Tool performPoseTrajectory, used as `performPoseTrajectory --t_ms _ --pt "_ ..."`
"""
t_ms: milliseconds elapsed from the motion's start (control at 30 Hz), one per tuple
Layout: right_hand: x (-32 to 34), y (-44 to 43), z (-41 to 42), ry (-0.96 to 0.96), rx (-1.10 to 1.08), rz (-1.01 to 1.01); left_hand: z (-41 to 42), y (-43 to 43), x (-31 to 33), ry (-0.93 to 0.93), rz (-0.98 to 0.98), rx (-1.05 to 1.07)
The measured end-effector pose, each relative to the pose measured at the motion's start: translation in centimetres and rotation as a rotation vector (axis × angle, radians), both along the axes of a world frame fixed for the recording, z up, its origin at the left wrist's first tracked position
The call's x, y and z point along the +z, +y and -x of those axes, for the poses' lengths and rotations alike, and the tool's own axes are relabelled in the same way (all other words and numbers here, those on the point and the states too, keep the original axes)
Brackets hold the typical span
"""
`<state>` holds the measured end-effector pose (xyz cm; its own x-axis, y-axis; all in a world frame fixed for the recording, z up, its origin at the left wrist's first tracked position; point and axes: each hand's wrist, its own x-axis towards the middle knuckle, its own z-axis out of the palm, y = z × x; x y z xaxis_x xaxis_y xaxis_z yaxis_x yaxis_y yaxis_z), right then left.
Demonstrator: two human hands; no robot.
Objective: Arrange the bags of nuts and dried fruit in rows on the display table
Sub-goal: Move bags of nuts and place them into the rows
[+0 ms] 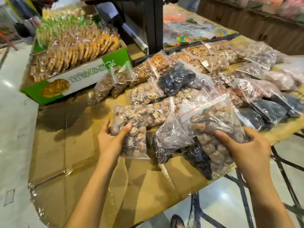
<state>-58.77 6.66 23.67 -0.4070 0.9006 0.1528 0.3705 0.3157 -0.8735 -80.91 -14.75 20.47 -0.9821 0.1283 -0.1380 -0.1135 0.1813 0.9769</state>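
Head view: each hand holds one clear zip bag of brown, wrinkled round dried fruit over the near part of the display table (79,162); the left hand (110,142) is closed around the lower half of the left bag (131,129), thumb on top and fingers hidden beneath; the right hand (246,145) is clamped on the lower part of the right bag (217,122), thumb pressed across the film.

Handling, as a judgement: the film is thin, glossy and likely slippery; the contents are loose and shift, so each bag sags around the grip; weight appears moderate; take hold across the filled body, not by the red-striped zip edge, which could open or tear.

Position: both bags sit at the near end of the pile; darker bags (172,139) lie between the hands; the rows (205,63) further back, beside the green-and-white box (79,79), are already fairly orderly; the cardboard-covered surface to the left lies bare.
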Motion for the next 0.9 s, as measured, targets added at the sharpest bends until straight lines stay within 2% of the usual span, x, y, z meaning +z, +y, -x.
performPoseTrajectory --t_ms 167,267,467,667,900 --pt "-0.4 -4.4 2.0 -0.104 -0.073 -0.006 3.4 -1.7 -1.4 -0.059 -0.108 -0.126" --pt "-1.7 -8.6 4.5 -0.095 -0.17 0.01 6.4 -4.2 -2.8 -0.086 -0.065 -0.216" --pt "-3.5 -19.1 10.7 -0.033 -0.362 0.078 13.7 -10.8 -4.3 -0.26 -0.023 -0.289" --pt "-5.8 -25.8 11.8 -0.103 -0.509 0.157 15.6 -12.8 -4.4 -0.505 -0.054 -0.256" --pt "-5.4 -29.0 11.5 -0.16 -0.555 0.192 15.7 -13.3 -4.3 -0.678 -0.117 -0.211"
